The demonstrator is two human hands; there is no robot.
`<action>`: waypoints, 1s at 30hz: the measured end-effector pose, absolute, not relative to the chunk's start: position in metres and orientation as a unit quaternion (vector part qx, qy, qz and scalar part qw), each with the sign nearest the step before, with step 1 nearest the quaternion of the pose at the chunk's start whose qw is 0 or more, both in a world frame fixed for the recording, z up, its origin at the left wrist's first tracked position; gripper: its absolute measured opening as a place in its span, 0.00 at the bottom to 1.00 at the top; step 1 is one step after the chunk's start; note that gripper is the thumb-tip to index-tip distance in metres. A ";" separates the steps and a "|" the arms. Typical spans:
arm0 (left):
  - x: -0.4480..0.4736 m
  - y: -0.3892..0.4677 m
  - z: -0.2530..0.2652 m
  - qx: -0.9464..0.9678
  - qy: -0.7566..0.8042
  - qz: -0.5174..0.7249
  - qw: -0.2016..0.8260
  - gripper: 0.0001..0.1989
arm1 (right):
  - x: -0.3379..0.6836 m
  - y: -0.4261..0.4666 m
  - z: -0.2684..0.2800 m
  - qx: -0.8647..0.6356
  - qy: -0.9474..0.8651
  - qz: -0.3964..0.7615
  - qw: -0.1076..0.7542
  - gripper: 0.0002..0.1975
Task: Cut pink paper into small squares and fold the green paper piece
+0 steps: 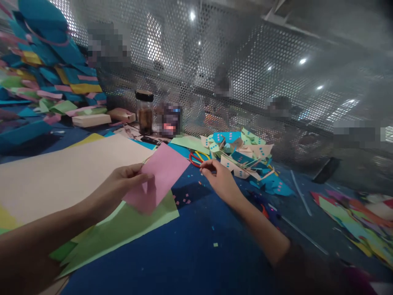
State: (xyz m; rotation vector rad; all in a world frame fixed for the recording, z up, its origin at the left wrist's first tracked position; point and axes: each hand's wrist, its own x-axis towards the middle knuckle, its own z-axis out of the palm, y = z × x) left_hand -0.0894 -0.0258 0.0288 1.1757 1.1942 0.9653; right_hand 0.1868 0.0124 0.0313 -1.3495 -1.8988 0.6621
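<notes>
My left hand (130, 178) pinches a pink sheet of paper (167, 166) between thumb and fingers, holding it tilted above a light green sheet (156, 225). To the right, my right hand (217, 174) has its thumb and fingertips drawn together beside a red loop handle (194, 159) that looks like scissors. Whether these fingertips touch the handle or hold a small scrap, I cannot tell. Just behind my right hand lies a pile of cut paper pieces (241, 157) with small coloured squares on them. Tiny pink paper bits (184, 200) are scattered on the blue table (190, 254).
A large cream sheet (61, 164) covers the left side. At the back stand a dark-lidded jar (145, 114) and a lit phone-like screen (170, 119). Layered coloured paper (61, 69) rises at far left. More sheets (356, 221) lie right, before a perforated metal screen (190, 53).
</notes>
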 end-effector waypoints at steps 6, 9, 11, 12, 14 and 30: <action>-0.072 -0.017 0.026 0.530 0.485 0.346 0.603 0.14 | 0.187 0.062 0.015 -0.607 -0.771 0.031 0.188 0.12; -0.067 -0.013 0.020 0.567 0.484 0.342 0.572 0.16 | 0.178 0.074 0.007 -0.617 -0.774 -0.003 0.139 0.13; -0.068 -0.011 0.016 0.578 0.484 0.344 0.559 0.18 | 0.173 0.081 0.006 -0.624 -0.773 -0.018 0.108 0.14; -0.068 -0.010 0.014 0.581 0.485 0.346 0.555 0.19 | 0.172 0.085 0.007 -0.628 -0.772 -0.024 0.094 0.14; -0.069 -0.008 0.010 0.582 0.487 0.350 0.550 0.19 | 0.170 0.093 0.011 -0.635 -0.769 -0.032 0.068 0.14; -0.065 -0.012 0.013 0.572 0.488 0.381 0.538 0.24 | 0.187 0.085 0.044 -0.621 -0.753 0.213 0.053 0.10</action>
